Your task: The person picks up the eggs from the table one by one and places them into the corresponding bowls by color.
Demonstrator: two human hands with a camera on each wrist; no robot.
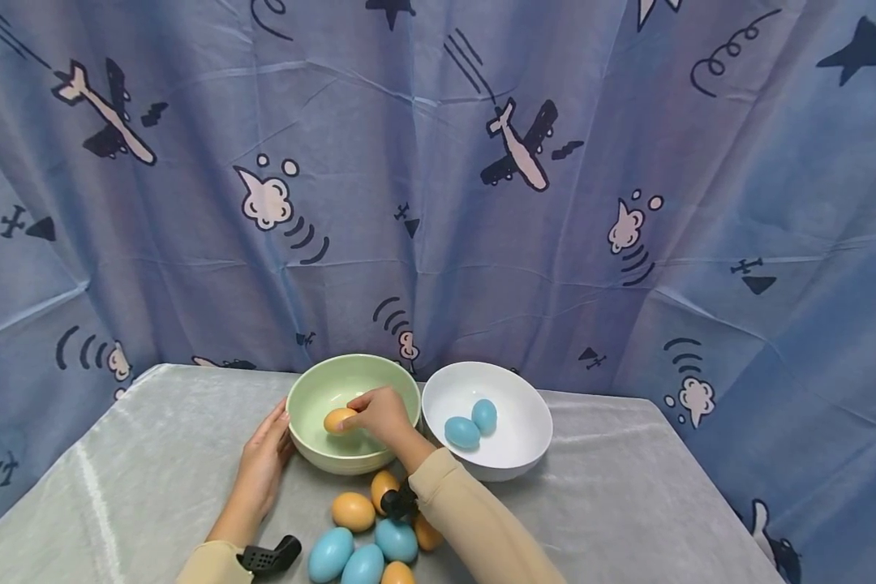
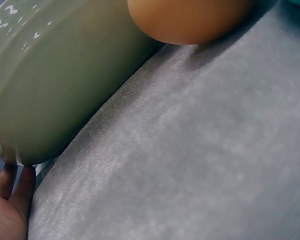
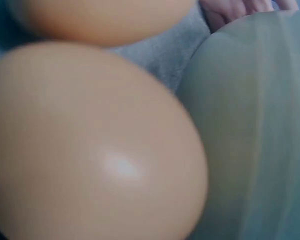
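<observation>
Inside the light green bowl [image 1: 336, 464], my right hand [image 1: 383, 418] pinches an orange egg [image 1: 339, 421] between thumb and fingers, low over the bowl's floor. Whether that egg touches the bottom I cannot tell. My left hand [image 1: 265, 462] rests against the bowl's left outer side with extended fingers. In the left wrist view its fingertips touch the green wall [image 2: 50, 90] near the base. Loose orange eggs [image 1: 354, 512] and blue eggs [image 1: 330, 555] lie in front of the bowl, some partly hidden by the right forearm. One orange egg [image 3: 95, 140] fills much of the right wrist view.
A white bowl [image 1: 529, 422] stands right of the green one, with two blue eggs [image 1: 462, 433] in it. Both bowls sit near the back of a table with grey cloth [image 1: 628, 503]. Behind hangs a blue curtain [image 1: 438, 203] printed with planes.
</observation>
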